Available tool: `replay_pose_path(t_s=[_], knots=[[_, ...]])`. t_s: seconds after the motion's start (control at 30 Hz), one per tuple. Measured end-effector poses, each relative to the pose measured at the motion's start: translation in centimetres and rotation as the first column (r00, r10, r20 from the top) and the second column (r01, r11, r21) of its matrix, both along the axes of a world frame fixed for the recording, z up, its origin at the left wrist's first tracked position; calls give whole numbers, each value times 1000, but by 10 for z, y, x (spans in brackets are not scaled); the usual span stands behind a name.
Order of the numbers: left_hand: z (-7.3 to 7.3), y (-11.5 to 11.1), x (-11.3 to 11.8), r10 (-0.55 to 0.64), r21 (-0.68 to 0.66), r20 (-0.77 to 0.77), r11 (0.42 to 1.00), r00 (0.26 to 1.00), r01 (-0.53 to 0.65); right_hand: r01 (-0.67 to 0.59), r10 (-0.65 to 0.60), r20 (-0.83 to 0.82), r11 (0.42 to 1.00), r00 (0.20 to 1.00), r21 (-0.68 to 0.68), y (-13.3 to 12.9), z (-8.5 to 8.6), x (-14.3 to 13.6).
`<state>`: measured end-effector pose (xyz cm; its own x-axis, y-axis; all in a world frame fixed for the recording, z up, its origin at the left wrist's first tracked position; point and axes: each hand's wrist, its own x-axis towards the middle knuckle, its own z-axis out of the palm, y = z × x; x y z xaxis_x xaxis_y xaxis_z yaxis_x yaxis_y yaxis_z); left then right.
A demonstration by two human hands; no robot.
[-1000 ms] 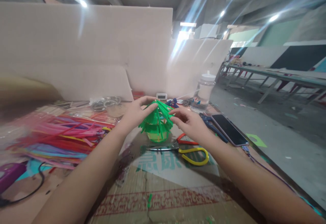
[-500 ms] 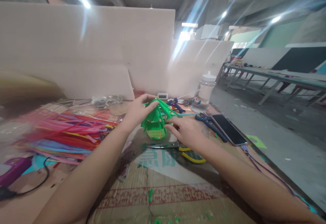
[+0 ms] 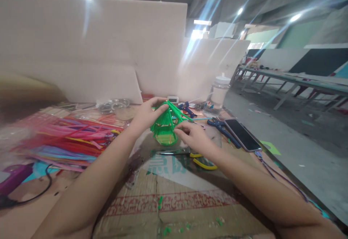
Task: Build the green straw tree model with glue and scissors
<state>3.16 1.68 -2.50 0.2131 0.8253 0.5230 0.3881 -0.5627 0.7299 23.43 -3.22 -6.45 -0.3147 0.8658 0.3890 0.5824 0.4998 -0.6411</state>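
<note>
A small green cone-shaped piece (image 3: 164,123) made of fuzzy stems stands upright on the cardboard, with loose green strands hanging from its top toward the right. My left hand (image 3: 148,115) grips its upper left side near the tip, thumb and fingers closed on it. At its right side, my right hand (image 3: 192,134) pinches the end of a green strand between thumb and fingertips. Yellow-handled scissors (image 3: 203,163) lie just in front, partly beneath my right wrist.
Colourful stems (image 3: 78,135) are piled at left beside a purple tool (image 3: 16,179). Blue pliers (image 3: 224,132), a phone (image 3: 243,135) and a water bottle (image 3: 217,96) are at right. A blue glue gun (image 3: 187,109) lies behind. Cardboard (image 3: 174,213) covers the front.
The fingers of my right hand have come together at the green strand, closer to the piece. My left hand stays at the top. The whole view has shifted slightly.
</note>
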Motion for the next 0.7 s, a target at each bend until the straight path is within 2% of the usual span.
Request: replay_pose_path(t_s=[0.17, 0.27, 0.43, 0.53, 0.6, 0.7], knots=[[-5, 5, -1, -89, -2, 55, 996, 995, 89, -7, 8, 33, 1000, 999, -28, 4, 24, 14], [-5, 7, -1, -106, -11, 57, 994, 993, 107, -27, 29, 66, 999, 997, -37, 4, 28, 17], [-1, 8, -10, -144, -62, 7, 988, 990, 144, 8, -18, 158, 998, 987, 64, -3, 14, 5], [0, 8, -14, -172, -78, 0, 982, 985, 171, 37, -55, 141, 991, 989, 126, -5, 3, -4], [1, 7, -14, -151, -66, -23, 987, 988, 149, 50, -58, 76, 993, 995, 103, -4, -2, -8], [0, 6, -12, -126, -41, -39, 991, 991, 124, 25, -27, -63, 999, 998, -42, -1, -4, -10]])
